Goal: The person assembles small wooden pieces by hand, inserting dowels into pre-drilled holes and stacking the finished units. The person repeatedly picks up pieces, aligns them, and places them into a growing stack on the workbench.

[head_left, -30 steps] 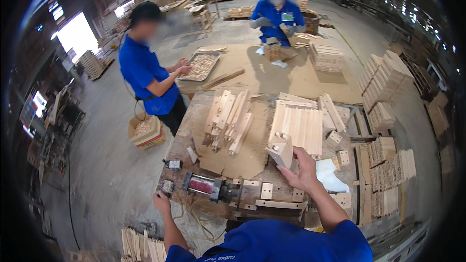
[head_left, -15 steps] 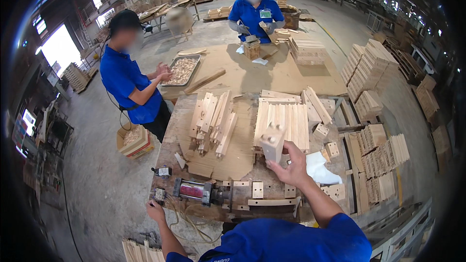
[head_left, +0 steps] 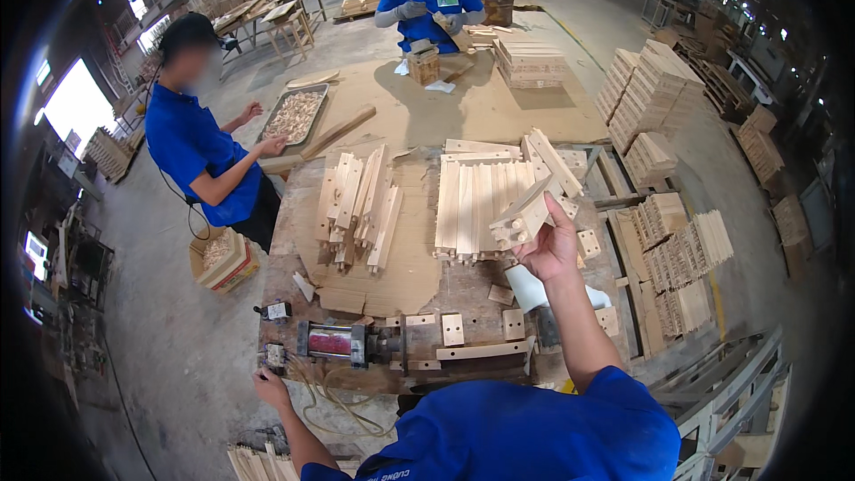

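Observation:
My right hand [head_left: 550, 254] is closed round a pale wooden block [head_left: 525, 214] with round dowel ends at its near end, held tilted above the table. Beneath and behind it lies a row of wooden strips [head_left: 481, 200] side by side. Low at the table's left edge, my left hand [head_left: 272, 389] has its fingers curled beside a small valve [head_left: 273, 355]; what they grip, if anything, is hidden. A pneumatic cylinder [head_left: 334, 340] lies along the near edge, beside drilled wooden blocks [head_left: 453, 330] and a long curved strip [head_left: 482, 351].
A loose pile of doweled sticks [head_left: 356, 205] lies on cardboard at the left. One co-worker [head_left: 209, 134] stands by a tray of small wood pieces [head_left: 295, 116]; another [head_left: 429, 4] works across the table. Stacked wood [head_left: 672, 249] stands on the right. A hose [head_left: 343, 401] hangs below the cylinder.
The block in my right hand has turned from upright to tilted, its dowel ends now toward the lower left. The left co-worker's hands have come apart. The whole view has shifted.

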`<state>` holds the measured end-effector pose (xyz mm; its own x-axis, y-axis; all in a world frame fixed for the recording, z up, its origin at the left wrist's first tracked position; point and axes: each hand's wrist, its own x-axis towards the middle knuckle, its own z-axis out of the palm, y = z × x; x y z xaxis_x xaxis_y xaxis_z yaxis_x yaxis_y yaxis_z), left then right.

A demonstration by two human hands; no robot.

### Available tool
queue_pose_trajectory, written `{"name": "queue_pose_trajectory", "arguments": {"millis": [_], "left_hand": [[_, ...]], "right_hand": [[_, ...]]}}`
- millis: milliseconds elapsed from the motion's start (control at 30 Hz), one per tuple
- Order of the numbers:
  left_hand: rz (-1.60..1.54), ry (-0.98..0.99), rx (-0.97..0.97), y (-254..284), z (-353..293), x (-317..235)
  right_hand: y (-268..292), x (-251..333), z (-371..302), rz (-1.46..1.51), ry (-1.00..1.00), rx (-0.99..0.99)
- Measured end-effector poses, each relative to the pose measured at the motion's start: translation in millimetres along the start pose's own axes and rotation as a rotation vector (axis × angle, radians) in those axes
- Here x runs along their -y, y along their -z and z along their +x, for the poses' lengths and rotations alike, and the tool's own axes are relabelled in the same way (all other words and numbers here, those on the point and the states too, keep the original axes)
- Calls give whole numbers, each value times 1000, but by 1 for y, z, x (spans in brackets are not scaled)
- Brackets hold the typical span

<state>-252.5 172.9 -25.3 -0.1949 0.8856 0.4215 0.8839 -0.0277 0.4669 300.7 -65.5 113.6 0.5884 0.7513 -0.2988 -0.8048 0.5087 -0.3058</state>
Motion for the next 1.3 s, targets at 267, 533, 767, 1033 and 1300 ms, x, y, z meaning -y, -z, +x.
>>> {"name": "queue_pose_trajectory", "arguments": {"millis": [267, 533, 767, 1033, 1300], "left_hand": [[7, 0, 13, -1, 2, 2], [73, -12, -13, -6, 3, 5], [35, 42, 19, -10, 5, -2], [105, 36, 43, -14, 9, -10], [137, 71, 52, -16, 12, -10]], "right_hand": [[5, -2, 7, 16, -40, 3], [4, 2, 16, -250, 70, -8], [-13, 70, 57, -1692, 345, 90], [-38, 66, 175, -2753, 353, 364], [-24, 38, 247, -2901, 211, 416]]}}
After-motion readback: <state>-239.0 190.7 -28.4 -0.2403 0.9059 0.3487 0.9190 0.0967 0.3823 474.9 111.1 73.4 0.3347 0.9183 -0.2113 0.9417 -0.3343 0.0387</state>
